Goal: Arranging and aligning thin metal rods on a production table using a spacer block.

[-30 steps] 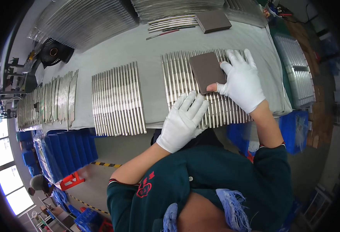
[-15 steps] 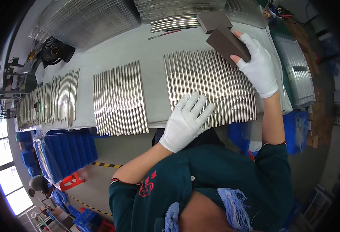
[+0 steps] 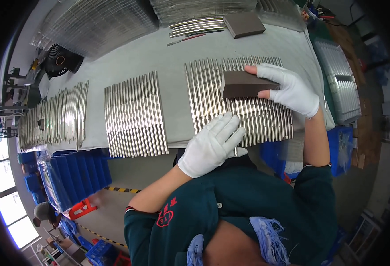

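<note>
My right hand (image 3: 292, 88), in a white glove with bare fingertips, grips a dark brown rectangular block (image 3: 248, 85) between thumb and fingers. The block lies across a row of slim silver metal rods (image 3: 266, 119), over their upper half. White-gloved too, my left hand (image 3: 212, 144) rests with fingers stretched out on the near ends of the same row. One rod's end (image 3: 236, 152) sticks out beyond the others by the left thumb. A narrow gap shows at the far side of the row.
Two more rows of rods lie to the left, a middle row (image 3: 135, 115) and a far-left row (image 3: 55, 115). Farther back are a second brown block (image 3: 244, 24), loose rods (image 3: 195, 27), a thin red-handled tool (image 3: 186, 40), clear plastic trays (image 3: 97, 22) and a black fan (image 3: 62, 60).
My right hand has brought the brown block down and left from beside the second block onto the rods. My left hand has shifted slightly nearer my body, and a rod's end now juts out there.
</note>
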Tool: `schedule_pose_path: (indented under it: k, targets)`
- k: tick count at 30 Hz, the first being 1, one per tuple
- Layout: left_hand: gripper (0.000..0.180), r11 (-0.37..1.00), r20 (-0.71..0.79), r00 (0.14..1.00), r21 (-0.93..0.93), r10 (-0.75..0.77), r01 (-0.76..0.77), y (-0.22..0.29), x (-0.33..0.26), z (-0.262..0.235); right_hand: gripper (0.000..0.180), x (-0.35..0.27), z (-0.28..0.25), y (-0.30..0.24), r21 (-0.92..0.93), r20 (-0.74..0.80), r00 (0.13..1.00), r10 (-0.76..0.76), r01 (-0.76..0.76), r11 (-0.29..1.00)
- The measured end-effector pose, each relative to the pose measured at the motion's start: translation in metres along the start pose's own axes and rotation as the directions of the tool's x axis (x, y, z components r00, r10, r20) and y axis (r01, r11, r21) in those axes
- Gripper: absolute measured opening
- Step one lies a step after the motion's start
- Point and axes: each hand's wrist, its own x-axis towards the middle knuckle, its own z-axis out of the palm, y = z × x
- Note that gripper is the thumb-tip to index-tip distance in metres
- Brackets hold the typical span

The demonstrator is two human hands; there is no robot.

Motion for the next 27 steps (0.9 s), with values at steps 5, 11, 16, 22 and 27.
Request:
schedule_pose_path:
  k: [5, 11, 16, 22, 27]
  targets:
    - [0.055, 0.997, 0.005, 1.0, 0.069, 0.023, -0.023, 0.003, 0.003, 0.002, 0.063, 0.026, 0.01, -0.013, -0.357, 0.254, 0.917, -0.308, 0.385, 0.851]
    - [0.051, 1.0, 0.021, 1.0, 0.012, 0.002, -0.003, 0.002, 0.005, -0.002, 0.065, 0.023, 0.0, -0.002, -0.126, 0.092, 0.982, -0.166, 0.177, 0.976]
    - [0.051, 0.999, -0.005, 1.0, 0.032, 0.015, -0.015, 0.003, 0.004, -0.002, 0.065, 0.022, 0.006, -0.008, -0.082, 0.115, 0.982, -0.148, 0.157, 0.984]
    - [0.052, 1.0, -0.049, 0.999, 0.01, -0.005, 0.005, 0.003, 0.004, 0.003, 0.062, 0.02, 0.005, 0.002, 0.077, 0.113, 0.989, -0.094, 0.085, 0.993]
    - [0.054, 1.0, -0.032, 0.999, 0.003, -0.001, 0.001, 0.001, 0.003, 0.0, 0.065, 0.004, -0.013, 0.007, 0.208, 0.073, 0.992, 0.103, -0.116, 0.971]
